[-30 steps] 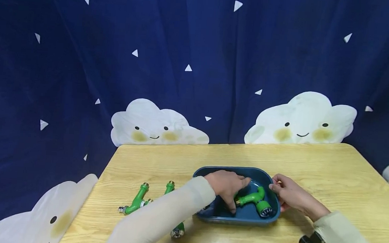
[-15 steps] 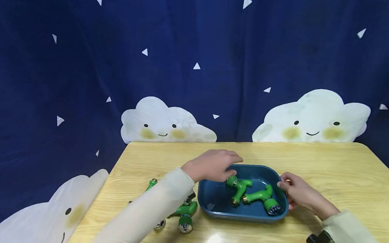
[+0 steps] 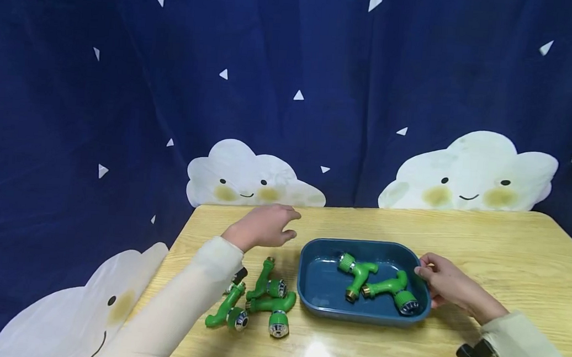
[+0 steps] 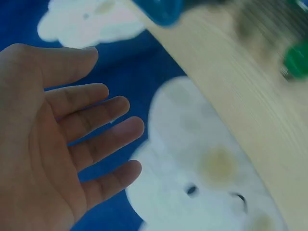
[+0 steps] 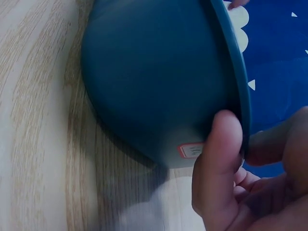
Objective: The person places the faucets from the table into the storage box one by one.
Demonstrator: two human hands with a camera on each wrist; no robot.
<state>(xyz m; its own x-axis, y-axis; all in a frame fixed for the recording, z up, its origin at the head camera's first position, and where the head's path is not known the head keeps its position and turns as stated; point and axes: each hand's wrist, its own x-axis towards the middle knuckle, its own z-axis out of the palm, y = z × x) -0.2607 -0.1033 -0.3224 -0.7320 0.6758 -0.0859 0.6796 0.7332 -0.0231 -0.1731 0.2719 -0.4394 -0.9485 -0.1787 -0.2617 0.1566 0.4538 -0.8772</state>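
My left hand (image 3: 266,227) hovers over the table's left side, beyond a cluster of green taps. Its fingers are extended and hold nothing, as the left wrist view shows with the bare palm (image 4: 43,159). At the right end of a dark blue basin (image 3: 320,283), my right hand (image 3: 450,284) pinches the rim between thumb and fingers. Inside the basin lie two green plastic taps: one tap (image 3: 360,271) near the middle, another tap (image 3: 388,286) to its right. Several more lie left of the basin, including an upper tap (image 3: 263,279), a lower tap (image 3: 277,304) and a left tap (image 3: 227,310).
The wooden table (image 3: 500,254) stands against a dark blue curtain (image 3: 285,45) printed with clouds and triangles. My left sleeve (image 3: 183,298) covers part of the tap cluster. A small label (image 5: 190,150) is stuck on the basin's outer wall.
My left hand has come up out of the basin and moved left, uncovering the middle tap inside and taps on the table. My right hand keeps its grip on the rim.
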